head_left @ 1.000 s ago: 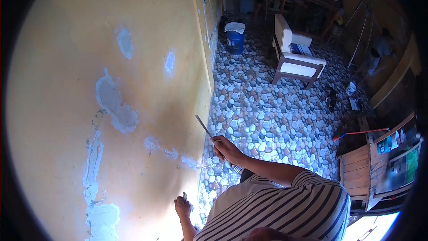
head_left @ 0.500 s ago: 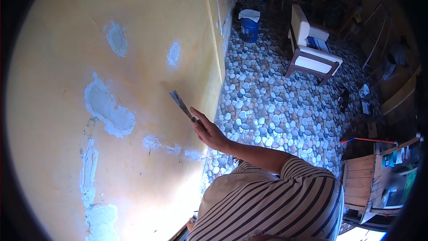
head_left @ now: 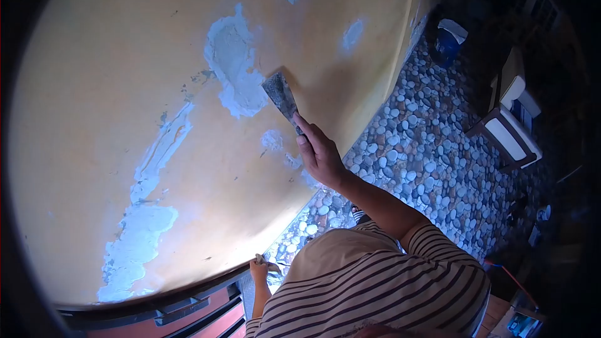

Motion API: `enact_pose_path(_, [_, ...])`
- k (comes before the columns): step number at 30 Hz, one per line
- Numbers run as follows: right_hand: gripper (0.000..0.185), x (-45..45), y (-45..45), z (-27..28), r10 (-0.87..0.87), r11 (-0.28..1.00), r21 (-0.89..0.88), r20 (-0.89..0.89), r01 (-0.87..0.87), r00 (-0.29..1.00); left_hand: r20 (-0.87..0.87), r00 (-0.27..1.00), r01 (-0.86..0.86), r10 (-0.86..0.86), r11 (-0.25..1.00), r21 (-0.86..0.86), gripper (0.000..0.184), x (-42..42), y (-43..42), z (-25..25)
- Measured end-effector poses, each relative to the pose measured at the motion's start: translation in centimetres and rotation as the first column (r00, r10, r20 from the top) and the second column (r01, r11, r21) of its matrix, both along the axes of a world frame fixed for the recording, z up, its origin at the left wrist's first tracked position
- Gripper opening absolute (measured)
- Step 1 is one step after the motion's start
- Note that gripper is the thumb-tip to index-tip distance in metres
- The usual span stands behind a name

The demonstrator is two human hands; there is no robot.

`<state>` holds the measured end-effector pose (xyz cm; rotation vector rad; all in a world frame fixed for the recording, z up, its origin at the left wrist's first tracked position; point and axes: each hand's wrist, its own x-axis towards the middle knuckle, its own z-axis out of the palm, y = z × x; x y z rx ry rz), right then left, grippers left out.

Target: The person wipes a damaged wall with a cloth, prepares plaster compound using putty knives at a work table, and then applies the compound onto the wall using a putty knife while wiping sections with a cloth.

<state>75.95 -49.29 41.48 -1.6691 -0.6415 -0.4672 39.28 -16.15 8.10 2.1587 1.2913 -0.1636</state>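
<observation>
My right hand point(head_left: 320, 155) is closed round the handle of a putty knife point(head_left: 280, 95). Its grey, stained blade is at the wall, close to the right edge of a large patch of pale filler point(head_left: 231, 56); whether the edge presses on the surface I cannot tell. Low beside the wall, my left hand point(head_left: 258, 270) is closed on a small greyish thing point(head_left: 272, 265) whose kind does not show. Below the large patch, a long filled strip point(head_left: 164, 144) runs down to a wide filler patch point(head_left: 141, 238).
The yellow wall point(head_left: 94, 87) bears more filler spots. A dark-edged reddish piece of furniture point(head_left: 206, 313) stands at its foot. Beyond lie the pebble-patterned floor point(head_left: 413, 150), a blue bucket point(head_left: 447, 49) with a white cover and a cushioned armchair point(head_left: 510, 131).
My view has turned toward the wall's lower left. The putty knife has gone from beside the bare wall to the large patch's edge. My left hand has come into view.
</observation>
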Motion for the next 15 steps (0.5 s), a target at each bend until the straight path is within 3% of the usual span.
enact_pose_path(5, [0.051, 0.8, 1.7, -1.2, -0.062, 0.998, -0.019, 0.094, 0.064, 0.994, -0.002, 1.0, -0.022, 0.022, 0.998, 0.05, 0.034, -1.9, -0.9, 0.6])
enact_pose_path(9, [0.046, 1.1, 2.2, -1.7, -0.02, 0.999, -0.041, 0.03, 0.022, 0.999, -0.044, 0.995, -0.09, 0.091, 0.996, 0.029, 0.034, -5.2, -2.0, 1.3])
enact_pose_path(11, [0.052, 2.1, 2.4, -1.6, -0.077, 0.996, -0.024, 0.152, 0.082, 0.985, -0.182, 0.973, -0.132, 0.14, 0.99, 0.055, 0.035, -6.4, -2.6, 1.9])
enact_pose_path(15, [0.053, 3.1, 2.4, -0.3, -0.074, 0.996, -0.031, 0.192, 0.081, 0.979, -0.203, 0.971, -0.116, 0.126, 0.991, 0.06, 0.036, -8.6, -2.8, 1.4])
